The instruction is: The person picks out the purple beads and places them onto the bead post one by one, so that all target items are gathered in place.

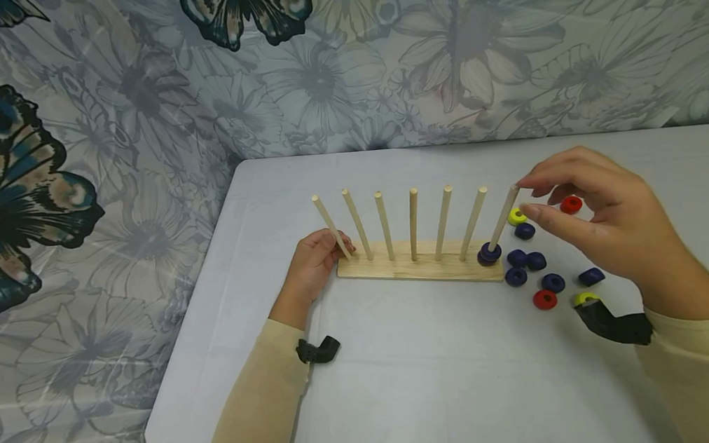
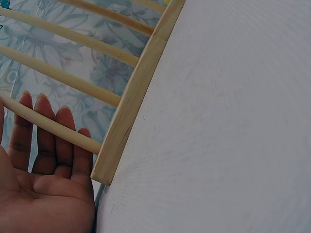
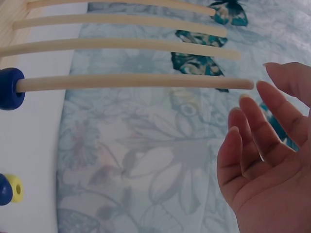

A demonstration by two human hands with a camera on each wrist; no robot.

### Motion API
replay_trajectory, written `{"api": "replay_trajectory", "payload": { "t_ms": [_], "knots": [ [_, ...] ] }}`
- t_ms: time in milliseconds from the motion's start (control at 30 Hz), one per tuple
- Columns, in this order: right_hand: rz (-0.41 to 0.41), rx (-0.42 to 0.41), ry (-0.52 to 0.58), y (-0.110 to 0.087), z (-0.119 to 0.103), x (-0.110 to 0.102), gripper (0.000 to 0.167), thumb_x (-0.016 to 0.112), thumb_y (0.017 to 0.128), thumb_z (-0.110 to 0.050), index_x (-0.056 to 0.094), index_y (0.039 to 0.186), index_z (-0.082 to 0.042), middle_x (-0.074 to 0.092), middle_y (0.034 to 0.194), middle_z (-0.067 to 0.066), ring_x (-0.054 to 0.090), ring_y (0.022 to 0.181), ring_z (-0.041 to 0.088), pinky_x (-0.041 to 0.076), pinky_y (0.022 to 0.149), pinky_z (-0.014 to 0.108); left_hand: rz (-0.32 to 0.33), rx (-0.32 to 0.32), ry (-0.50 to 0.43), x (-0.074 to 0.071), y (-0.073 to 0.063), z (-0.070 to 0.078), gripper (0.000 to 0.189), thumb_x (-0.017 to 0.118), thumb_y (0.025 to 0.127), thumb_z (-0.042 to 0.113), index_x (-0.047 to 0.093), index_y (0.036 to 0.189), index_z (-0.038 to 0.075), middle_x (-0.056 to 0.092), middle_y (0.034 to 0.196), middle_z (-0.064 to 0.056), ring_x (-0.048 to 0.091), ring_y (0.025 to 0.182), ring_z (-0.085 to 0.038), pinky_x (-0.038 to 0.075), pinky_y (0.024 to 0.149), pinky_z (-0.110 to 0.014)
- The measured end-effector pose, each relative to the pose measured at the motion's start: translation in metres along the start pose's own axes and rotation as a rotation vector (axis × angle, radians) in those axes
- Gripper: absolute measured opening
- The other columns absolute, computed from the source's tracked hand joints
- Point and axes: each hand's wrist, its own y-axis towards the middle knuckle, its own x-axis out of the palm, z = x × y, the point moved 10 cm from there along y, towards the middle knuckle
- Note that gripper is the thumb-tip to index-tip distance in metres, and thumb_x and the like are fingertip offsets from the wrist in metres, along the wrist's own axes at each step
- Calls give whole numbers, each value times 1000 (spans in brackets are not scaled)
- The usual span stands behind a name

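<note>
A wooden rack has a flat base (image 1: 422,272) and a row of several upright pegs. At its left end is my left hand (image 1: 317,263), its fingers behind the leftmost peg (image 2: 58,130) and fairly straight in the left wrist view; whether they press on it is unclear. My right hand (image 1: 607,217) is at the top of the rightmost peg (image 3: 136,81), thumb and fingertips apart and nothing between them. Dark blue beads (image 1: 489,255) sit at the bottom of that peg. In the right wrist view a blue bead (image 3: 12,89) shows there.
Loose beads lie right of the rack: several blue ones (image 1: 552,283), a red bead (image 1: 545,300), another red bead (image 1: 571,204), a yellow bead (image 1: 516,216) and a second yellow bead (image 1: 585,297) partly hidden by the wrist strap. The white table (image 1: 406,372) meets floral cloth (image 1: 318,91) behind.
</note>
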Motion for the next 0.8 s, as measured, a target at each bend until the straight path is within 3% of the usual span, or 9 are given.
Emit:
{"api": "replay_trajectory", "payload": {
  "t_ms": [167, 267, 467, 567, 667, 800],
  "knots": [
    [-5, 14, 27, -4, 1, -2, 22, 78, 100, -5, 75, 112, 13, 71, 112, 7, 62, 97, 17, 51, 83, 16, 3, 0, 1, 0, -1, 0, 43, 73, 95, 56, 78, 99, 14, 71, 102, -4, 69, 101, -20, 55, 93, -31],
    [15, 12, 115, -6, 2, -4, 19, 75, 94, 11, 74, 112, 16, 70, 110, 14, 61, 97, 21, 51, 84, 18, 2, 2, -2, 0, -1, 0, 43, 73, 95, 56, 78, 99, 14, 71, 102, -5, 70, 101, -20, 55, 92, -31],
    [35, 36, 169, -11, 7, -9, 19, 67, 95, 18, 72, 114, 19, 70, 112, 13, 63, 93, 18, 53, 85, 17, 1, 8, 0, -1, -1, -1, 42, 73, 96, 56, 79, 99, 14, 71, 102, -5, 70, 101, -21, 55, 92, -31],
    [43, 40, 261, -13, 9, -11, 23, 61, 95, 21, 71, 116, 20, 70, 114, 17, 64, 98, 21, 52, 89, 19, 1, 8, 4, -2, 0, -1, 42, 73, 96, 56, 79, 99, 15, 71, 102, -5, 70, 101, -21, 55, 92, -31],
    [44, 26, 357, -15, 9, -11, 21, 59, 100, 18, 69, 118, 22, 70, 116, 19, 63, 103, 23, 51, 93, 20, 0, 8, 6, -2, 0, -1, 42, 73, 96, 56, 79, 99, 15, 71, 102, -5, 70, 101, -21, 55, 92, -31],
    [28, 15, 399, -18, 8, -13, 24, 58, 109, 6, 65, 124, 23, 72, 122, 14, 64, 106, 20, 48, 96, 20, 1, 8, 7, -1, 0, -1, 42, 73, 96, 56, 79, 99, 15, 71, 102, -5, 70, 102, -21, 55, 92, -31]
  ]
}}
